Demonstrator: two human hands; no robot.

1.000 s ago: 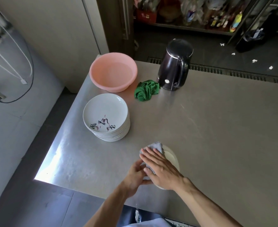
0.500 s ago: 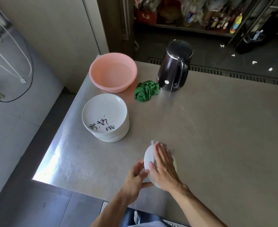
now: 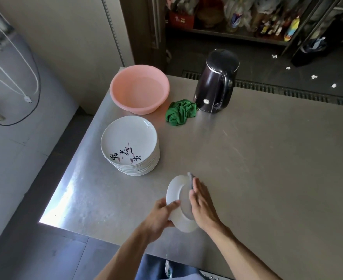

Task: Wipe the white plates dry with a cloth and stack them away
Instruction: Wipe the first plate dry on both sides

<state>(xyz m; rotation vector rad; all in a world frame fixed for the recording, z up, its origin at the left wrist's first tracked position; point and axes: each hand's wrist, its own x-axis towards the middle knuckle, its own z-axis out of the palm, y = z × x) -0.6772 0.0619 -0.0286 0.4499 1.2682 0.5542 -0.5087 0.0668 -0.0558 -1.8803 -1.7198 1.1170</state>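
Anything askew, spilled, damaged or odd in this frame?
Nothing spilled or damaged shows. Only oddities: white scraps litter the dark floor beyond the steel table, and a crumpled green cloth lies unused beside the black kettle.

You're standing in a working kitchen's back room: steel worktable [image 3: 267, 168], pink wash basin [image 3: 126, 102], black electric kettle [image 3: 215, 81], stacked white plates [image 3: 130, 136], a floor drain grate [image 3: 267, 88] behind, and storage shelves [image 3: 227, 32] crammed with bottles [image 3: 291, 27].
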